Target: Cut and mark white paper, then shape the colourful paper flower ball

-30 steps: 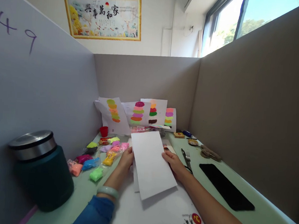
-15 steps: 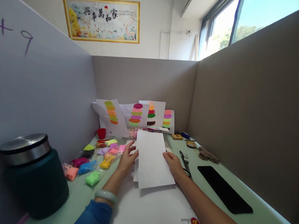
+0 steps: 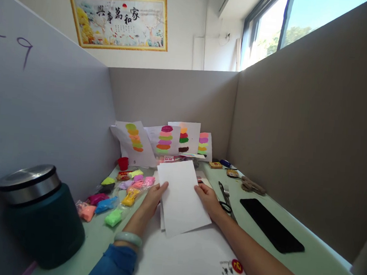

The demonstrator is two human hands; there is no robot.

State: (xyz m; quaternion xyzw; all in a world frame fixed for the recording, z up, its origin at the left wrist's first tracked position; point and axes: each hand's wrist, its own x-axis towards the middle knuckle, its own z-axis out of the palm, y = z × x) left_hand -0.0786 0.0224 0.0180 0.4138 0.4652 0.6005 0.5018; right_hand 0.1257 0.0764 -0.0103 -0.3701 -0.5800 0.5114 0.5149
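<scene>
Two or more overlapping sheets of white paper (image 3: 182, 201) are held up in front of me, blank on the side that shows. My left hand (image 3: 154, 197) grips their left edge, thumb on top. On the right edge, my right hand (image 3: 207, 198) pinches the paper between thumb and fingers. Below the sheets lies a large white sheet (image 3: 189, 258) with a red round logo at its lower right. Scissors (image 3: 225, 207) and a fork (image 3: 226, 191) lie just right of my right hand.
Several bagged coloured clay pieces (image 3: 114, 218) lie at left, near a dark green flask (image 3: 39, 219) and a red cup (image 3: 123, 163). Painted sheets (image 3: 134, 144) lean at the back. On the right is a black flat slab (image 3: 272, 225). Partitions (image 3: 312, 136) enclose the table.
My left hand has closed on the left edge of the paper, where its fingers were spread before. The sheets have shifted left and tilted slightly. The view has turned a little right.
</scene>
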